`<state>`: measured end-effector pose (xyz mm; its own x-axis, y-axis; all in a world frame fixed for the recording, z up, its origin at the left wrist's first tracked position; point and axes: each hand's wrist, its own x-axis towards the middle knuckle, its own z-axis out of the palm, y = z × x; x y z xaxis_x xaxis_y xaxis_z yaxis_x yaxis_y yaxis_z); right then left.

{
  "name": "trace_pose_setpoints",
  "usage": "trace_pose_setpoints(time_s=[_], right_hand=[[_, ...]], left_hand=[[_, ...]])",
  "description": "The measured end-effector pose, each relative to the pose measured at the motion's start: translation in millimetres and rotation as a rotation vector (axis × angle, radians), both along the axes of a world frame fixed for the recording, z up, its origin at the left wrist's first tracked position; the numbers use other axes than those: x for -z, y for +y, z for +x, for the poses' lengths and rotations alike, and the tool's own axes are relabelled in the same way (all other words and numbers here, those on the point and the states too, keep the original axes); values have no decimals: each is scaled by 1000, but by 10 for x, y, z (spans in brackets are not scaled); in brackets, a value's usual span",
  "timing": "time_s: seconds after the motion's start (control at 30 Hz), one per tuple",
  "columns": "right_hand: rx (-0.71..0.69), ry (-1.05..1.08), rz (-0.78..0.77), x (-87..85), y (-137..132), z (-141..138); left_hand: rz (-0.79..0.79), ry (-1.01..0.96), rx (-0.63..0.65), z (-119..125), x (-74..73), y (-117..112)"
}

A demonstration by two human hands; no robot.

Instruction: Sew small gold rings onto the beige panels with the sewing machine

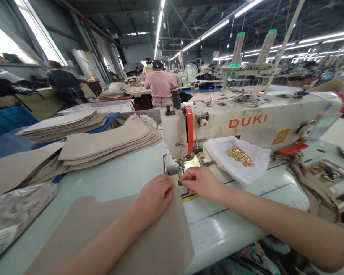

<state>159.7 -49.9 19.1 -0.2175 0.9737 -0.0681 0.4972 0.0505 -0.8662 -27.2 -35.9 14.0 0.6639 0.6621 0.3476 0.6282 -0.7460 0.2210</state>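
Observation:
A large beige fabric panel point(163, 236) lies on the sewing machine table, its upper end near the needle area of a white sewing machine point(246, 118). My left hand point(156, 196) rests on this panel with its fingers curled in at the upper edge, gripping it there. Just to the right, below the presser foot, my right hand point(202, 183) is closed in a pinch at the panel's edge. A small dark piece shows at those fingertips, too small to name. Behind my right hand, a white cloth point(212, 147) holds a pile of small gold metal rings point(240, 156).
Stacked beige panels point(109, 145) cover the table's left side, beside a clear plastic bag point(20, 214). A tray of metal fittings point(329, 172) stands at right. Thread cones point(237, 49) rise behind the machine. A person in a pink shirt point(160, 84) sits ahead.

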Motion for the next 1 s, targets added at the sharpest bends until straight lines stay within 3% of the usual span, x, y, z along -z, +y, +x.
trace_pose_setpoints(time_s=[0.07, 0.2, 0.27, 0.4, 0.63, 1.0], right_hand=[[-60, -72, 149, -13, -168, 132], [-484, -425, 625, -6, -431, 293], [-575, -556, 741, 10, -472, 290], [-575, -650, 811, 54, -419, 191], [-445, -604, 953, 153, -339, 53], [-540, -599, 915, 227, -282, 34]], left_hand=[[-18, -27, 4, -1, -7, -4], [-55, -67, -1, 5, -11, -3], [-45, -76, -12, 13, -6, 2], [30, -86, -21, 27, 10, 4], [74, -105, -1, 20, 40, -3], [127, -162, 50, -13, 127, -3]])
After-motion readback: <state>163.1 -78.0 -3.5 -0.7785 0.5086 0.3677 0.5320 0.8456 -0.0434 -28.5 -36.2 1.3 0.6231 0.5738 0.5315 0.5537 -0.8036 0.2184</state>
